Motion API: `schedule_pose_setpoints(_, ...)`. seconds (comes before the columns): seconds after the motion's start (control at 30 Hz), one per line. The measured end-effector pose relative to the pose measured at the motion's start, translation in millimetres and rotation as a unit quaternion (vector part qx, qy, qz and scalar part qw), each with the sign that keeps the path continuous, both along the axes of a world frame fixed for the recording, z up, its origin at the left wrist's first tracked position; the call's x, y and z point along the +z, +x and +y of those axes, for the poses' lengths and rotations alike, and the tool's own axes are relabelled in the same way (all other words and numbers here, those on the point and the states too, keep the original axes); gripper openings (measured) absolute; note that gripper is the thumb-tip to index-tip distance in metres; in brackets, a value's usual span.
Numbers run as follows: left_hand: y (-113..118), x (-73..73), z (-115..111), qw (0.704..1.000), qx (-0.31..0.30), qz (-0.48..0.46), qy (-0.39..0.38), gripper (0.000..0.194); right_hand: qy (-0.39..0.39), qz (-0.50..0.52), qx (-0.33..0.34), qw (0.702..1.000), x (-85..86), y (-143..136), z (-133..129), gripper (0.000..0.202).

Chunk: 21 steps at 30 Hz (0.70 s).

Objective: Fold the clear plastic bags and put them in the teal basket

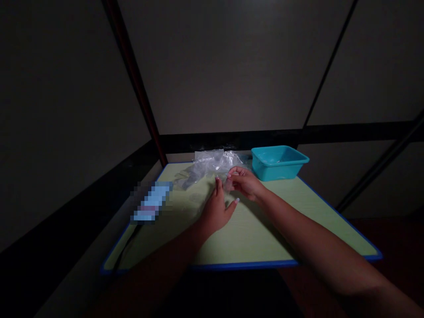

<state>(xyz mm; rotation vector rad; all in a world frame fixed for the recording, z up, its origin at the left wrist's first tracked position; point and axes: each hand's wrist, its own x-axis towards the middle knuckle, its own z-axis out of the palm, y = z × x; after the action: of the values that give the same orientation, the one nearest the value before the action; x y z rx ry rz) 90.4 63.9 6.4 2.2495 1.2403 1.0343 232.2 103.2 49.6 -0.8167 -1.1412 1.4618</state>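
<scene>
Over the middle of the table, my right hand [245,183] pinches a small piece of clear plastic [228,184] between thumb and fingertips. What exactly the plastic is, such as a little bag or a wrapper, is too faint to tell. Just left of it, my left hand [216,205] is open, its fingers stretched forward and its thumb held apart. The left fingertips are close to the plastic; whether they touch it I cannot tell. Behind both hands lies a crumpled heap of clear plastic bags [212,162].
A turquoise basin [276,170] stands at the table's back right; its contents are barely visible. A blurred-out phone-like screen [153,202] lies along the left edge, with a dark cord [127,245] running toward the front. The pale green table [251,240] has a blue rim, and panelled walls rise behind it.
</scene>
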Motion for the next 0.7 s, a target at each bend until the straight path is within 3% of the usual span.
schedule_pose_setpoints(0.23, -9, 2.1, 12, 0.988, 0.038, -0.141, -0.047, 0.067, -0.008, 0.000, 0.001, 1.000, -3.5, -16, -8, 0.031)
schedule_pose_setpoints(0.37, -11, 3.5, 18, 0.973, 0.022, -0.207, -0.103, 0.068, -0.015, 0.010, 0.029, 0.999, -8.6, -23, -9, 0.029)
schedule_pose_setpoints(0.53, -9, 10.0, 18, 0.923, -0.040, -0.344, -0.169, 0.055, -0.027, 0.030, 0.068, 0.997, -6.7, -26, -11, 0.022)
schedule_pose_setpoints(0.7, -14, 20.2, 17, 0.861, -0.020, -0.449, -0.240, 0.042, -0.026, 0.063, 0.124, 0.990, -2.7, -27, -18, 0.021)
